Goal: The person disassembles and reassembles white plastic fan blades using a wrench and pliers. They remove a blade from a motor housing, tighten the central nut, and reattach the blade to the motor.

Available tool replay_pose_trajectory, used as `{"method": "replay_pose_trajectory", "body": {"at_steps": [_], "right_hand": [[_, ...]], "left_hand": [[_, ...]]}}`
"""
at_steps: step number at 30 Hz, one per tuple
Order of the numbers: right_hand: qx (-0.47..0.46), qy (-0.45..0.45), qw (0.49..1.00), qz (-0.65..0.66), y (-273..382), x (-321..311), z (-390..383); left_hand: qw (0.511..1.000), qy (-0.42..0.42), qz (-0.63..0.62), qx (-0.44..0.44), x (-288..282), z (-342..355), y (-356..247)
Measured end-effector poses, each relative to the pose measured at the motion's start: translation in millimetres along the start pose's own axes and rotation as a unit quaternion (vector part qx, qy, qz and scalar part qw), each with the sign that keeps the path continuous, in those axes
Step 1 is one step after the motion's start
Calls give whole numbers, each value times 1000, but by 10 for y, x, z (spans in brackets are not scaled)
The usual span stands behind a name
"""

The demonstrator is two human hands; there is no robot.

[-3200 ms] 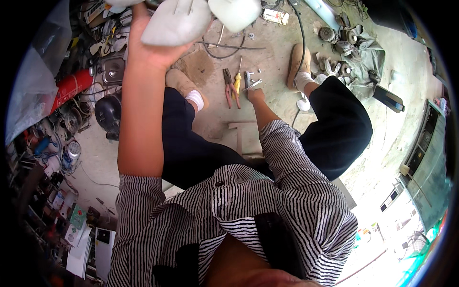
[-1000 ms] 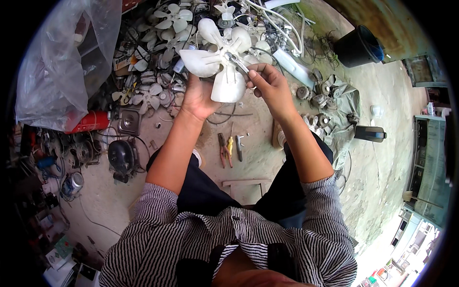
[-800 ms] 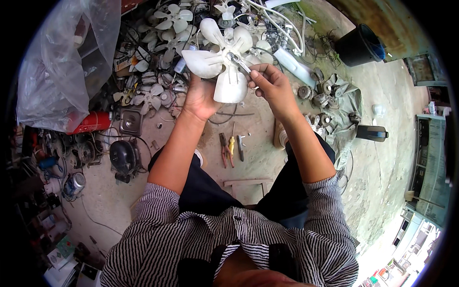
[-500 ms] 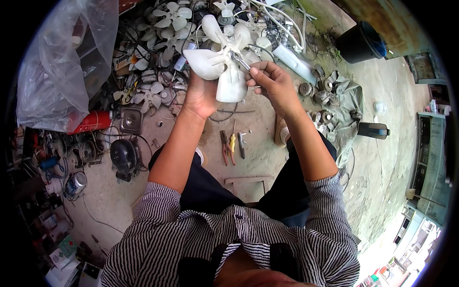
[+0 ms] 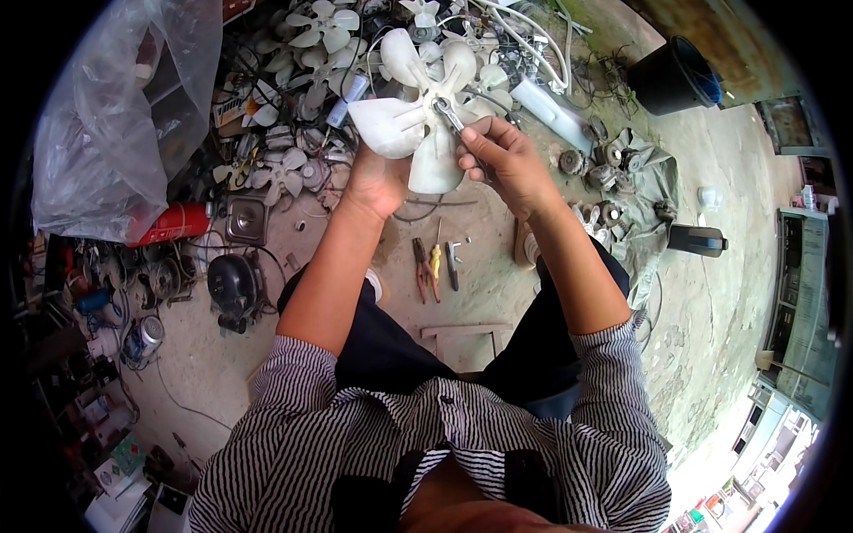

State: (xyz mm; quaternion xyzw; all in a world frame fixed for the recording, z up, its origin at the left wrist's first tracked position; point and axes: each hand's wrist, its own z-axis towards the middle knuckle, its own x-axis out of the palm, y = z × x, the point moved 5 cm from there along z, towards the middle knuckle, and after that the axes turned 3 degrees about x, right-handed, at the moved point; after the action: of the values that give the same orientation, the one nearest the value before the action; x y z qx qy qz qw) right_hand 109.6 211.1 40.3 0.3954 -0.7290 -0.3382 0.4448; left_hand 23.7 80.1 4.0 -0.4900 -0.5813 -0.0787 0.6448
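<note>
A white plastic fan blade (image 5: 387, 127) with several broad petals is held up in front of me, its face toward me. My left hand (image 5: 377, 181) supports it from behind at the lower left; the blade hides most of those fingers. Between the thumb and fingers of my right hand (image 5: 508, 162) is a silver wrench (image 5: 451, 115), its ring-like head on the hub at the blade's middle. On the floor below lie red-handled pliers (image 5: 424, 271), a yellow-handled screwdriver (image 5: 436, 258) and a dark grey tool (image 5: 453, 266) of unclear kind.
Beyond the blade spreads a heap of fan blades (image 5: 323, 27), motors and wires. At left hangs a clear plastic bag (image 5: 107, 151) above a red cylinder (image 5: 178, 222) and a black compressor (image 5: 235, 286). Motor parts lie on a grey cloth (image 5: 653, 182) at right, near a black bucket (image 5: 668, 80).
The fan blade and both hands have shifted slightly to the right. The wrench now slants a little more steeply, its head still on the hub.
</note>
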Motion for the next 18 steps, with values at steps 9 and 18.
{"method": "replay_pose_trajectory", "body": {"at_steps": [9, 18], "right_hand": [[-21, -4, 997, -72, 88, 25, -19], [-48, -19, 997, -49, 140, -27, -23]], "left_hand": [[998, -60, 5, 13, -10, -49, -160], [992, 43, 97, 70, 269, -143, -254]]}}
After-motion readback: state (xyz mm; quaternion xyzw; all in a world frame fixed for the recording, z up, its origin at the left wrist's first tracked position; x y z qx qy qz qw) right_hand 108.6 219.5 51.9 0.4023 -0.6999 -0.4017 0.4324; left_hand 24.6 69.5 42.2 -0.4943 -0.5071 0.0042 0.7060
